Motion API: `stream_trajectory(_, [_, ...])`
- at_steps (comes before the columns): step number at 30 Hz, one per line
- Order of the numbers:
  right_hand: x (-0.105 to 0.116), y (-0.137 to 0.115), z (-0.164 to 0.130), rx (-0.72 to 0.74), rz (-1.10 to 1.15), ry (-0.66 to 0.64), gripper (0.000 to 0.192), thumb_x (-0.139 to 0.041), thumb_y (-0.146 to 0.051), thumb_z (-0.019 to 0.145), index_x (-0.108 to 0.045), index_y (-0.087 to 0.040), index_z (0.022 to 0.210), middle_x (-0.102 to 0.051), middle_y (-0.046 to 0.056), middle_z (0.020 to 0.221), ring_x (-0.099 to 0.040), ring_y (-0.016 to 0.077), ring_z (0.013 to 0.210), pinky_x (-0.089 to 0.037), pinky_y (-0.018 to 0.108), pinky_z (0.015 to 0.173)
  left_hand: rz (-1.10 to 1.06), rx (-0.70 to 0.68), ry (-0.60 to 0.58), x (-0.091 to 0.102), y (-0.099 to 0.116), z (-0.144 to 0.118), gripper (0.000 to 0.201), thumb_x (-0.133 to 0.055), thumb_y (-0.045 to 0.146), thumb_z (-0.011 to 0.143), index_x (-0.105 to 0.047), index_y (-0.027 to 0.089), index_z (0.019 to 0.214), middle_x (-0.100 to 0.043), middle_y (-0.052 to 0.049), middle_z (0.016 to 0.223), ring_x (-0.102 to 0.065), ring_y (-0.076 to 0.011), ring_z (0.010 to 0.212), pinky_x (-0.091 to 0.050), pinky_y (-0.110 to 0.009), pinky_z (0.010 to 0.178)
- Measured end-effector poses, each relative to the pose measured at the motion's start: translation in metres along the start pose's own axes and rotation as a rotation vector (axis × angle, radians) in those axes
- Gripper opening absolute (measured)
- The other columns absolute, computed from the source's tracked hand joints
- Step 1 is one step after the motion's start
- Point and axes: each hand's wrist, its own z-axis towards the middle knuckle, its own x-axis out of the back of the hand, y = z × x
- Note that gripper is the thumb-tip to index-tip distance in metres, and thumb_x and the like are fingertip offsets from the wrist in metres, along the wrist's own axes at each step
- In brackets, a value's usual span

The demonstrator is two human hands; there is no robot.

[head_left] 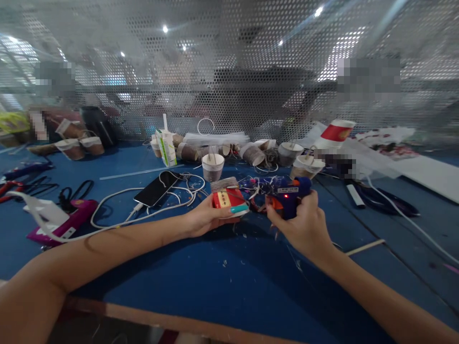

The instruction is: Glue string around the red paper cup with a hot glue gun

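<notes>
My left hand (201, 217) is closed around a red paper cup (225, 198) with a yellow label, tipped on its side. Grey-brown cord (224, 183) is wound around the cup's far end. In my right hand (308, 220) is a blue glue gun (283, 188) with an orange trigger and a lit red light. Its nozzle points left toward the cup, and whitish glue strands cling near the tip. Whether the nozzle touches the cup, I cannot tell. Just behind the red cup stands a cord-wrapped paper cup (213, 167).
A phone (158, 188) on a white cable lies left, beside a purple power strip (81, 217). Several wrapped cups and a drink carton (167, 149) line the back before a perforated metal screen (229, 57). A stick (366, 247) and dark cable (390, 200) lie right.
</notes>
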Motion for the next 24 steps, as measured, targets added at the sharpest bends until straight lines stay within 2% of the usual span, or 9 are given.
stream_trajectory(8, [-0.0011,-0.0044,0.0013,0.049,-0.018,0.023,0.041,-0.057,-0.053,0.074,-0.027,-0.028,0.087,-0.063,0.003,0.060,-0.065,0.0256,0.049,-0.047,0.034,0.042,0.012,-0.016,0.040,0.0005,-0.0026,0.0012,0.054,-0.093,0.013,0.055,-0.067,0.016,0.102,-0.076,-0.006,0.096,-0.072,-0.0201,0.089,-0.050,-0.041,0.097])
stream_trajectory(16, [-0.0009,-0.0013,0.0002,-0.046,-0.017,-0.022,0.044,-0.059,-0.054,0.072,-0.028,-0.027,0.088,-0.062,0.004,0.058,-0.066,0.0285,0.051,-0.049,0.036,0.044,0.011,-0.028,0.038,-0.0041,0.0002,-0.0011,0.053,-0.092,0.011,0.055,-0.067,0.015,0.102,-0.076,-0.006,0.094,-0.072,-0.0190,0.087,-0.051,-0.037,0.092])
stream_trajectory(21, [0.0012,-0.0024,0.0015,-0.054,-0.022,0.000,0.045,-0.061,-0.054,0.072,-0.026,-0.029,0.086,-0.058,0.000,0.053,-0.062,0.0256,0.045,-0.044,0.034,0.039,-0.007,-0.031,0.043,-0.0029,0.0020,-0.0020,0.049,-0.086,0.005,0.061,-0.066,0.014,0.104,-0.076,-0.007,0.096,-0.072,-0.0206,0.090,-0.048,-0.042,0.100])
stream_trajectory(24, [0.0024,-0.0035,0.0024,-0.047,-0.022,0.015,0.043,-0.060,-0.052,0.072,-0.026,-0.029,0.085,-0.060,0.002,0.056,-0.064,0.0265,0.049,-0.044,0.034,0.041,-0.038,-0.017,0.050,-0.0018,0.0029,-0.0020,0.049,-0.083,0.001,0.060,-0.066,0.014,0.105,-0.076,-0.007,0.094,-0.072,-0.0214,0.089,-0.047,-0.045,0.102])
